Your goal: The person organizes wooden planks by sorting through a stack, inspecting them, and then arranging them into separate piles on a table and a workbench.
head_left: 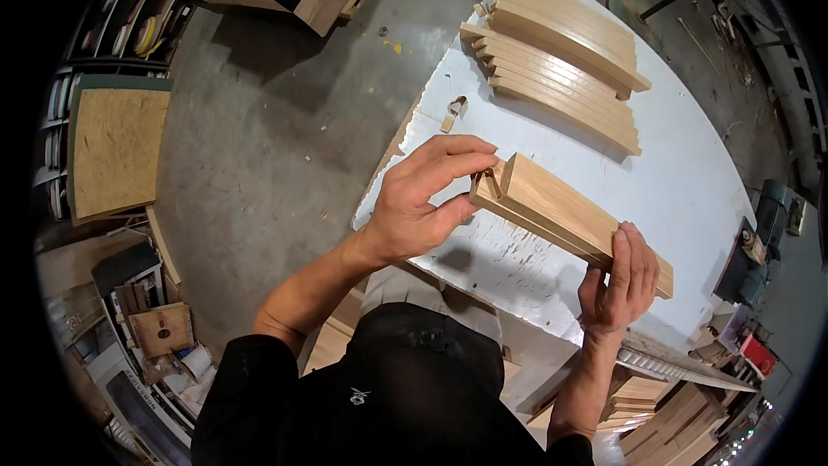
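Note:
In front of me, above the white tabletop (483, 259), is a long pale wooden piece (561, 207) with a step along its side and a notch at its left end. My left hand (418, 194) pinches that notched end, fingers on top and thumb lower down. A small brownish bit shows in the notch; what it is I cannot make out. Near the other end, my right hand (623, 280) wraps its fingers over the piece, thumb on the near side. The piece slants down to the right.
Two groups of similar wooden pieces (561, 78) lie across the table's far part. A small wood offcut (448, 121) sits by the left edge. More boards (673, 431) are stacked below at the right. Shelves (129, 9) and a leaning panel (118, 151) stand at the left.

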`<state>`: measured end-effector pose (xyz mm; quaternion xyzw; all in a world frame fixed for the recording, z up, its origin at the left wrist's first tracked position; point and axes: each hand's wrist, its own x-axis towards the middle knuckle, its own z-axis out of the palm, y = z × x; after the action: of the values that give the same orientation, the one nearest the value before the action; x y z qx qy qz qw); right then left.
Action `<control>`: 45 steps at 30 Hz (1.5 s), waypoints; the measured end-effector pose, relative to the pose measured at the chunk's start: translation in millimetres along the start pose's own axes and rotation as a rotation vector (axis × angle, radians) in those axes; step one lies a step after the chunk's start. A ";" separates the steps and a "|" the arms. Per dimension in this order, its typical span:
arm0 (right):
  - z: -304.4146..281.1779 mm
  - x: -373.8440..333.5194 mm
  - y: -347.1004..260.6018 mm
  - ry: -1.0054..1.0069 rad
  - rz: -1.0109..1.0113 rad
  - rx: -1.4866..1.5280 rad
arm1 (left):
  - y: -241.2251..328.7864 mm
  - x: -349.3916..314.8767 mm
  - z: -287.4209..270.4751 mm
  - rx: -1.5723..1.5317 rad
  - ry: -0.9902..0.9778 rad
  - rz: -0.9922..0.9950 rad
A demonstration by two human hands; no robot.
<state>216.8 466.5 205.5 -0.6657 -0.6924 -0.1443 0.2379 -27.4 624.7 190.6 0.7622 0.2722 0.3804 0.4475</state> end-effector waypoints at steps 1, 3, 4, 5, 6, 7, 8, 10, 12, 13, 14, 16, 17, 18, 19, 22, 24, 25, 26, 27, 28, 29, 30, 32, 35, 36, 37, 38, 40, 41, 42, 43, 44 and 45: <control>-4.5 2.9 -0.8 0.013 -0.017 -0.021 | 3.9 0.4 -1.0 -0.001 0.006 0.009; -11.2 6.5 -1.8 0.027 -0.036 -0.038 | 10.0 0.5 -2.2 -0.009 0.040 0.033; -14.0 7.7 -2.1 0.034 -0.047 -0.051 | 11.9 0.1 -2.5 -0.009 0.044 0.037; -17.3 9.5 -2.3 0.037 -0.052 -0.054 | 13.5 -0.2 -2.8 -0.016 0.047 0.044; -20.1 10.6 -2.8 0.034 -0.059 -0.061 | 14.8 -1.0 -3.1 -0.022 0.048 0.047; -22.1 11.0 -3.1 0.031 -0.066 -0.068 | 16.4 -1.9 -3.0 -0.021 0.050 0.048; -22.7 10.1 -3.1 0.032 -0.068 -0.068 | 18.4 -3.0 -2.7 -0.032 0.054 0.044; -24.8 8.4 -0.6 0.048 -0.081 -0.081 | 21.0 -3.1 -0.5 -0.050 0.060 0.046; -26.6 9.1 -0.8 0.042 -0.082 -0.088 | 22.4 -4.6 0.3 -0.031 0.055 0.031; -27.2 9.2 -1.2 0.035 -0.081 -0.090 | 22.3 -5.1 1.3 -0.033 0.055 0.031; -28.1 9.7 -1.0 0.034 -0.081 -0.092 | 21.7 -5.6 2.5 -0.039 0.065 0.029; -29.1 12.5 -0.5 0.016 -0.082 -0.085 | 20.2 -6.0 3.6 -0.046 0.075 0.024; -28.6 12.1 0.4 0.015 -0.082 -0.085 | 19.4 -6.4 4.2 -0.039 0.078 0.022; -28.3 11.0 2.0 0.015 -0.080 -0.079 | 19.7 -5.9 5.1 -0.030 0.079 0.024; -27.5 10.0 3.6 0.016 -0.078 -0.073 | 19.5 -6.4 5.2 -0.029 0.078 0.026; -25.3 9.4 7.7 -0.062 -0.004 0.033 | 21.9 -4.4 11.6 -0.041 0.033 -0.036; 1.2 -1.8 14.7 -0.133 0.044 0.106 | 29.6 -1.6 26.0 0.639 0.074 -0.001; 13.1 -3.2 13.5 -0.202 0.075 0.158 | 20.0 -10.8 39.2 0.734 -0.051 0.059; 26.0 -5.2 12.2 -0.271 0.105 0.209 | 10.6 -13.8 54.1 0.727 -0.038 0.060; 43.6 -13.7 14.7 -0.284 0.125 0.271 | 0.8 -13.8 72.7 0.767 -0.126 0.147; 61.4 -23.4 16.9 -0.298 0.147 0.343 | -10.3 -15.1 86.8 0.812 -0.219 0.230; 72.8 -29.4 18.1 -0.305 0.136 0.345 | -24.4 -14.9 95.3 0.813 -0.210 0.220; 83.5 -36.9 17.9 -0.406 0.208 0.381 | -42.3 -13.9 101.5 0.796 -0.330 0.128; 101.6 -42.7 22.8 -0.512 0.273 0.426 | -72.6 -16.3 108.3 0.782 -0.446 0.024; 118.7 -39.4 45.8 -0.391 0.249 0.539 | -97.2 -23.5 115.3 0.696 -0.459 0.107; 126.5 -29.0 55.7 -0.299 0.241 0.436 | -96.6 -23.8 117.1 0.709 -0.499 0.074; 131.8 -14.0 65.2 -0.275 0.224 0.287 | -94.2 -23.9 117.5 0.723 -0.538 0.042; 139.9 -2.9 77.8 -0.256 0.236 0.241 | -93.0 -23.2 116.5 0.723 -0.539 0.028; 156.8 18.0 98.3 -0.204 0.164 0.136 | -90.9 -16.2 116.6 0.587 -0.490 0.045; 164.0 24.3 106.6 -0.216 0.089 0.079 | -91.8 -13.6 117.2 0.589 -0.488 0.041; 170.2 28.6 111.9 -0.227 0.012 0.023 | -93.3 -10.7 118.3 0.594 -0.430 0.053; 176.6 26.9 114.9 -0.170 -0.026 0.024 | -94.8 -6.7 119.3 0.599 -0.373 0.066; 176.8 24.6 120.0 -0.173 -0.032 0.026 | -97.8 -0.5 120.0 0.599 -0.368 0.061; 175.7 21.5 122.8 -0.168 -0.072 0.034 | -101.2 5.9 118.4 0.619 -0.263 0.114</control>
<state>314.3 584.4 53.8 -0.6459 -0.7357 -0.0846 0.1851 65.9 618.6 65.9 0.9183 0.2718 0.2027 0.2043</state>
